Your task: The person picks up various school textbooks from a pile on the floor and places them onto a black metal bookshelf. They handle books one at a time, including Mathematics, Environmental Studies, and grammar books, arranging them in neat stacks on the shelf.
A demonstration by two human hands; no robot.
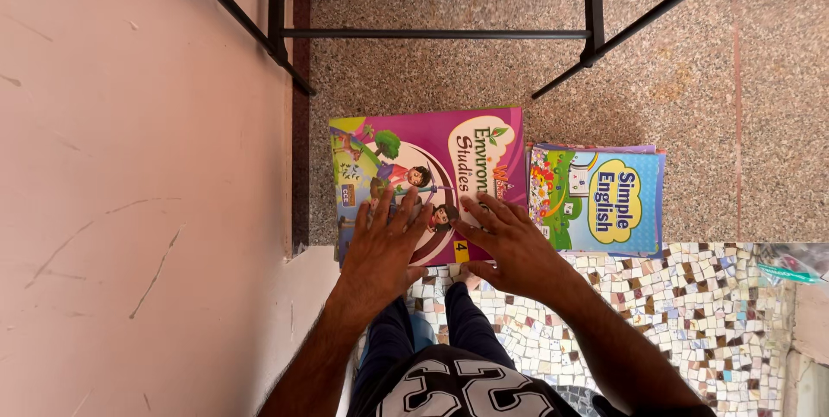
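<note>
Both forearms reach straight down from the bottom of the view and meet over a purple schoolbook (pixel 440 162) lying on the speckled stone floor (pixel 691 80). The left hand (pixel 382 249) lies palm down on the near edge of the cover, wrist straight, fingers spread and stretched flat toward the cartoon children printed there; it grips nothing and only presses on the surface. The right hand (pixel 509 244) comes in at a slant from the right, wrist bent inward, its 4 fingers extended and fanned across the lower right corner of the same cover, also flat and unclenched. Its thumb seems to hang off the book's near edge, though the angle makes that hard to judge.

The purple schoolbook sits just beside a pink wall (pixel 129 167) on its left. Just right of it, touching or nearly so, is a small stack topped by a blue and green schoolbook (pixel 596 201). Black metal furniture legs (pixel 432 7) stand beyond the books. Nearer the person, the floor changes to a mosaic of broken tiles (pixel 691 313), where dark trouser legs (pixel 414 339) show.
</note>
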